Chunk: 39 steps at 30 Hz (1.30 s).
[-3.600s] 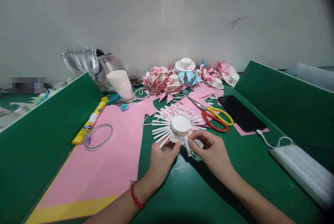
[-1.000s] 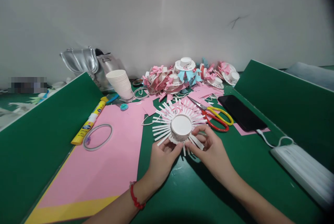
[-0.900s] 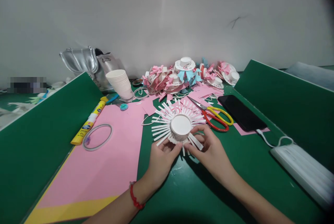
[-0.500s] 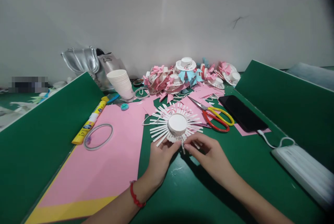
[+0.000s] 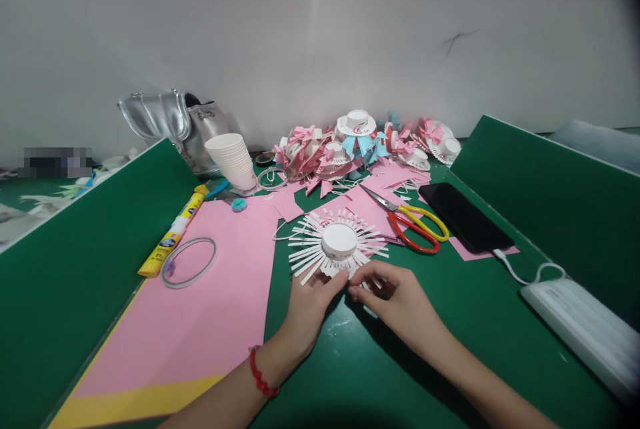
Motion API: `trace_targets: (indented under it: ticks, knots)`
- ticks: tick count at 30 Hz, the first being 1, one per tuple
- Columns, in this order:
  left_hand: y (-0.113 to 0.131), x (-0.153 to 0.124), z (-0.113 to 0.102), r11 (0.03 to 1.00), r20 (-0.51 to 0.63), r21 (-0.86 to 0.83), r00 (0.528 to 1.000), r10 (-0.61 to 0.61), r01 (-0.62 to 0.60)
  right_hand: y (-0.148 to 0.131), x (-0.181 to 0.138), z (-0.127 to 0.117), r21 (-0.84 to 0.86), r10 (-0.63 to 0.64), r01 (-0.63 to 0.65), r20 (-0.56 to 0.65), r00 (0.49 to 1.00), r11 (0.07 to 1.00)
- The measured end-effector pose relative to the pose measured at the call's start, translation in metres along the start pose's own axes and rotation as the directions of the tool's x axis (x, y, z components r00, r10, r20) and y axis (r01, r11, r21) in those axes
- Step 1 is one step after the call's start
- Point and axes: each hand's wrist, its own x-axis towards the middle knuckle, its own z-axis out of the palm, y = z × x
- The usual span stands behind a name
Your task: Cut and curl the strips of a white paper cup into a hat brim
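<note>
A white paper cup [image 5: 339, 240], cut into many thin strips that spread out like rays round its base, is held low over the green table. My left hand [image 5: 316, 290] grips its near left side, thumb on top, the other fingers hidden beneath. At the near edge my right hand [image 5: 387, 289] pinches a strip between thumb and fingertips; that strip is mostly covered by the fingers. Just beyond to the right lie scissors [image 5: 417, 225] with red and yellow handles, partly open, on pink paper scraps.
Pink sheets [image 5: 215, 322], a glue tube [image 5: 173, 232] and a tape ring [image 5: 190, 262] lie left. Stacked cups [image 5: 231, 161] and finished-looking cup ornaments [image 5: 357, 125] stand behind. A phone [image 5: 465, 217] and a white mask pack [image 5: 583, 329] lie right, between green partitions [image 5: 550, 195].
The cut cup has tipped and shifted slightly toward me. My right fingertips have closed further over the near strip, which showed below them before. The other things stay put.
</note>
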Motion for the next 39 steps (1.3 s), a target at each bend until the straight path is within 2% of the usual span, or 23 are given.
trace_targets:
  ticks: [5,9,12,16,25,29,32,35,39]
  knots:
    - [-0.001,0.002,-0.001,0.998,-0.082,0.057,0.997,-0.013,0.018,-0.002,-0.001,0.001,-0.042,-0.056,0.057,0.008,0.998,0.998]
    - [-0.003,0.001,-0.001,1.0,-0.136,0.009,0.99,-0.023,0.025,0.003,-0.005,0.001,-0.193,-0.204,0.201,0.001,0.979,0.96]
    - [-0.003,0.001,-0.001,1.0,-0.159,-0.019,0.987,-0.023,0.02,0.007,-0.008,0.001,-0.355,-0.346,0.309,-0.045,0.937,0.882]
    - [-0.002,0.002,-0.001,1.0,-0.168,0.018,0.986,-0.018,0.021,0.008,-0.009,0.001,-0.473,-0.504,0.399,-0.116,0.856,0.786]
    - [0.003,-0.001,0.007,0.995,-0.249,0.104,0.968,0.014,0.012,0.006,-0.011,0.0,-0.638,-0.609,0.42,-0.097,0.787,0.645]
    - [0.003,-0.001,0.006,0.976,-0.22,0.216,0.972,0.076,-0.028,0.003,-0.013,0.002,-0.651,-0.595,0.379,-0.14,0.791,0.657]
    - [0.001,-0.002,0.004,0.942,-0.172,0.33,0.977,0.123,-0.06,0.003,-0.011,0.003,-0.592,-0.532,0.32,-0.224,0.816,0.74]
    - [0.0,-0.002,0.002,0.895,-0.102,0.428,0.978,0.184,-0.124,0.003,-0.005,0.001,-0.404,-0.378,0.26,-0.248,0.892,0.877]
    - [0.0,-0.004,0.001,0.849,-0.042,0.498,0.972,0.231,-0.18,0.0,0.001,-0.004,-0.113,-0.151,0.133,-0.163,0.975,0.985]
